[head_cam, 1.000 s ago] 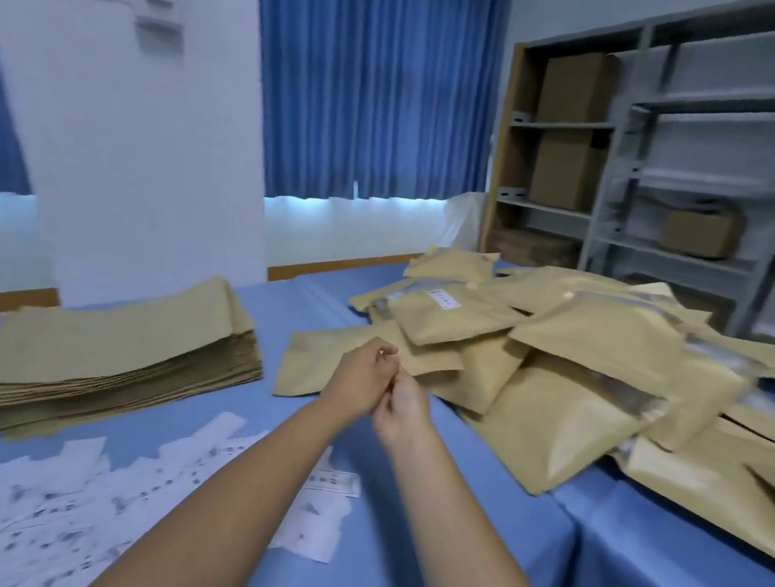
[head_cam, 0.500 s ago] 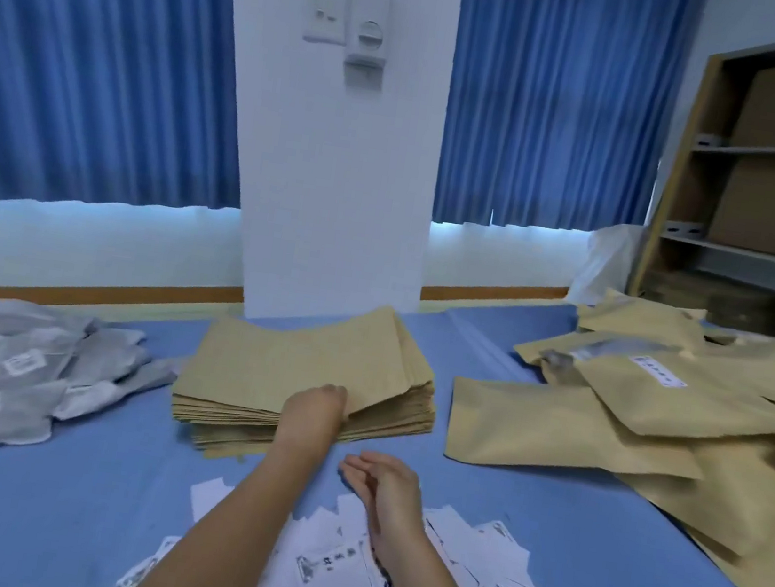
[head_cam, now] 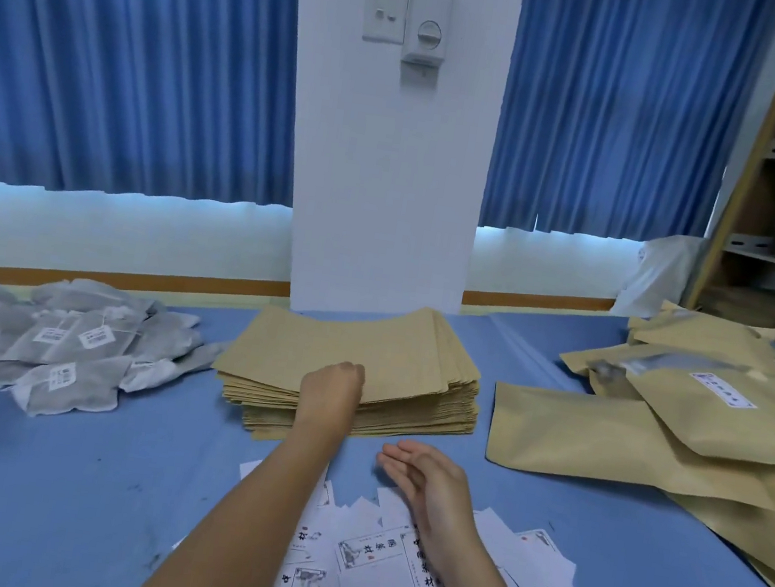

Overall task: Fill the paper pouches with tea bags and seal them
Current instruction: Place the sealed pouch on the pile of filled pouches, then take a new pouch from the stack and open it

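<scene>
Tea bags point(head_cam: 58, 343) heaped at the left edge of the table point(head_cam: 56, 471). Centre stage is the stack of empty pouches point(head_cam: 366, 364), left hand point(head_cam: 333, 387) on top (grip hidden behind the knuckles, can't tell), likely after one pouch. Right hand point(head_cam: 425, 480) hovers, fingers point(head_cam: 403, 460) straight and loose, bare cloth below. Filled pouches point(head_cam: 603, 440) crowd the right edge; labels point(head_cam: 366, 554) line the near edge.

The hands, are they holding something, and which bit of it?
Right hand holds nothing. Left hand rests on the pouch stack at its near edge; whether it pinches one cannot be told.
</scene>
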